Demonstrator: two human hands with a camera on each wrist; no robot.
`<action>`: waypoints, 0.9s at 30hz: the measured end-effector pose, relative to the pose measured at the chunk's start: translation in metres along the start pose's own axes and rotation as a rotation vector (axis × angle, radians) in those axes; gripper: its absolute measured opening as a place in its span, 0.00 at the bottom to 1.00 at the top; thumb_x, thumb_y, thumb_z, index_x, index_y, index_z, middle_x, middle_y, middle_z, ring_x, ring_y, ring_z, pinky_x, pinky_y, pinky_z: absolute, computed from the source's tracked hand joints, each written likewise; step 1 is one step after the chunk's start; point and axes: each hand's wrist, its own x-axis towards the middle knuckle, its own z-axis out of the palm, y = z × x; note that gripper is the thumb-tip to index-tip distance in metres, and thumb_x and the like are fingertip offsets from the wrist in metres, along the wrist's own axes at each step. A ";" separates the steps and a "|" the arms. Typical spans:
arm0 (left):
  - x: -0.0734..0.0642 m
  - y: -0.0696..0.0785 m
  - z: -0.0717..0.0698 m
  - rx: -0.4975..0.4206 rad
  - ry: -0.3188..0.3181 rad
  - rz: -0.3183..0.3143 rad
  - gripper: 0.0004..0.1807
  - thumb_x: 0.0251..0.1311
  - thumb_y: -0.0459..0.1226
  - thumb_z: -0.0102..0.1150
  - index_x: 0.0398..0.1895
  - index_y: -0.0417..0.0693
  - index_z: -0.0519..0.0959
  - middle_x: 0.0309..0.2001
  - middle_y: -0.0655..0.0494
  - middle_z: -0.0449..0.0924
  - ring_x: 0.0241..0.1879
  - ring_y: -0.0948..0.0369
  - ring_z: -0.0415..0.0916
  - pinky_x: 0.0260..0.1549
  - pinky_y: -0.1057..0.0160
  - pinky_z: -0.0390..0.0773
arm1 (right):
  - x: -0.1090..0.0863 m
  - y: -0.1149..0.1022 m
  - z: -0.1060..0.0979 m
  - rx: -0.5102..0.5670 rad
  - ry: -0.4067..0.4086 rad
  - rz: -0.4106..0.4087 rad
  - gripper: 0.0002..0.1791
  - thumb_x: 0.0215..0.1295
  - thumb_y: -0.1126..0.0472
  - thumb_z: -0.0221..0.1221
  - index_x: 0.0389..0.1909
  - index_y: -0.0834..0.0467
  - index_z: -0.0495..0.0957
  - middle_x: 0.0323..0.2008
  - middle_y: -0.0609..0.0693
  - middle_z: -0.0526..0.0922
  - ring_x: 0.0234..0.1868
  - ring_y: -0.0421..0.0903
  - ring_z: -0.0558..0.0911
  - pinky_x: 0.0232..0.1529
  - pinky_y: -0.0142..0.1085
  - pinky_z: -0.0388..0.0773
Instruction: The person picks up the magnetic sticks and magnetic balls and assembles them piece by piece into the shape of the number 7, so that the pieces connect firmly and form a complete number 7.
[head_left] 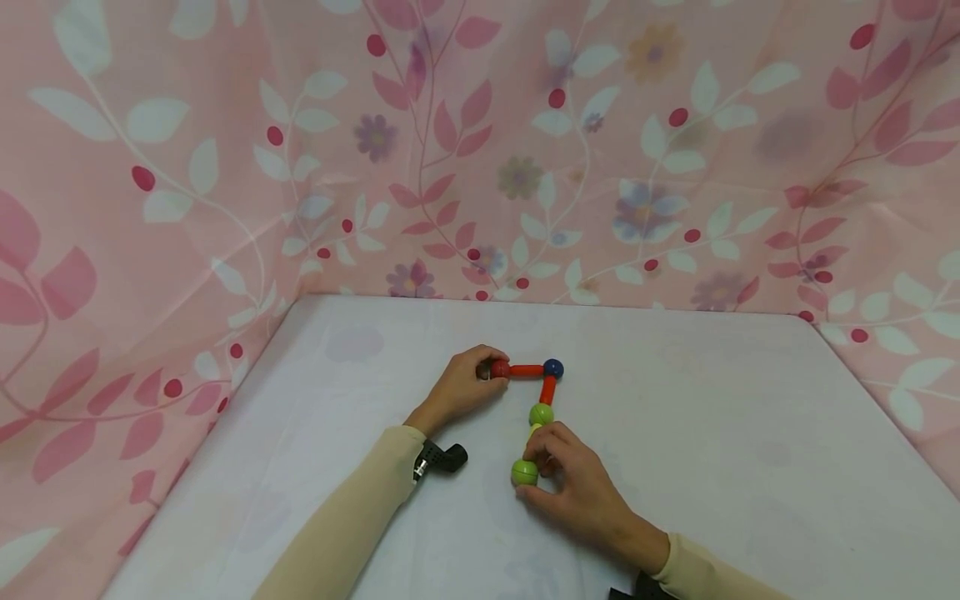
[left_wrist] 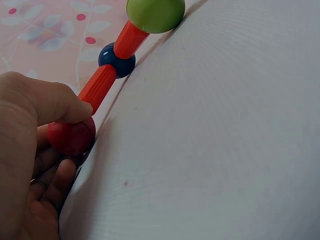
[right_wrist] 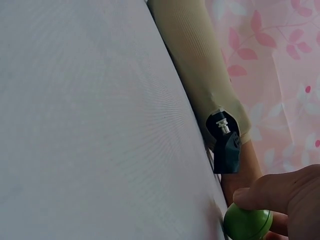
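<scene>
A chain of balls and rods lies on the white table (head_left: 705, 433), bent at a blue ball (head_left: 553, 368). My left hand (head_left: 459, 385) grips the red ball (left_wrist: 74, 136) at the chain's far left end, thumb on top in the left wrist view. One orange-red rod (head_left: 527, 371) joins red to blue; another orange-red rod (head_left: 548, 390) runs from blue to a green ball (head_left: 541, 414). Beyond it a yellowish rod (head_left: 536, 429) is partly hidden by my right hand (head_left: 581, 487), which pinches the nearest green ball (right_wrist: 247, 223) between thumb and fingers.
A pink floral curtain (head_left: 517, 158) hangs behind the table and at its sides. A black wrist device (head_left: 442, 457) sits at the left sleeve (head_left: 352, 508). Another dark device (head_left: 645, 588) shows beneath the right wrist.
</scene>
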 end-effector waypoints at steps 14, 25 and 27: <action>0.000 -0.002 0.000 -0.005 0.004 0.019 0.17 0.63 0.35 0.70 0.55 0.46 0.84 0.43 0.58 0.81 0.40 0.60 0.74 0.41 0.61 0.74 | 0.000 0.003 -0.002 0.002 0.015 -0.043 0.22 0.52 0.70 0.78 0.43 0.54 0.78 0.45 0.45 0.76 0.39 0.42 0.80 0.39 0.38 0.83; 0.000 -0.001 -0.001 -0.005 -0.010 -0.004 0.18 0.63 0.35 0.70 0.57 0.45 0.83 0.45 0.57 0.81 0.42 0.59 0.74 0.43 0.61 0.75 | 0.023 0.017 -0.044 -0.122 0.253 -0.055 0.19 0.59 0.72 0.72 0.50 0.61 0.79 0.47 0.49 0.80 0.44 0.47 0.81 0.40 0.44 0.84; 0.000 -0.001 -0.001 -0.011 -0.004 0.001 0.18 0.63 0.35 0.70 0.57 0.45 0.83 0.45 0.57 0.81 0.41 0.59 0.74 0.42 0.61 0.75 | 0.028 0.022 -0.055 -0.150 0.284 -0.029 0.19 0.60 0.72 0.72 0.51 0.61 0.79 0.48 0.49 0.81 0.46 0.47 0.81 0.41 0.47 0.84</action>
